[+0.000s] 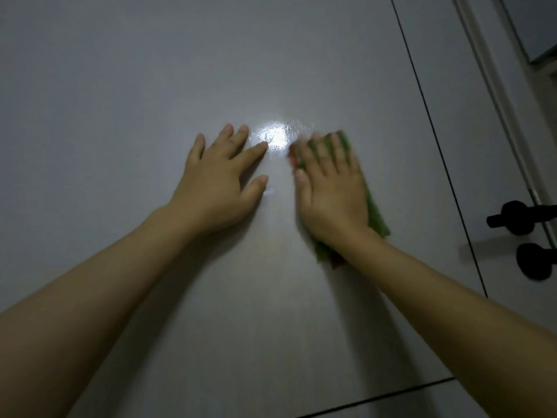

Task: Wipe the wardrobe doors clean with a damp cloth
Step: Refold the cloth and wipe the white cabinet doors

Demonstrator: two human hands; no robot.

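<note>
Both hands lie flat against a pale, glossy wardrobe door (211,70) that fills most of the head view. The left hand (220,185) presses on the bare panel with its fingers straight and spread, the thumb pointing toward the other hand, and it holds nothing. The right hand (328,188) sits just beside it, a narrow strip of door between the two, with its fingers straight and close together on top of a green cloth (375,212). The cloth is pinned between the palm and the door; its green edge shows past the fingertips, along the outer side of the hand and below the wrist, where a reddish patch also peeks out. The fingertips and the top edge of the cloth are blurred, so exactly how far the cloth reaches there is hard to say.

A bright reflection (275,138) shines on the panel between the two sets of fingertips, and the surface around it looks wet or streaked. Both bare forearms reach up from the bottom corners of the picture.

A thin dark seam (434,131) runs down the right of the panel and separates it from the next door. Another dark seam (391,398) crosses the bottom right. Further right, near the frame's edge, a black door handle (518,217) sticks out, with a black round knob (535,260) just below it.
</note>
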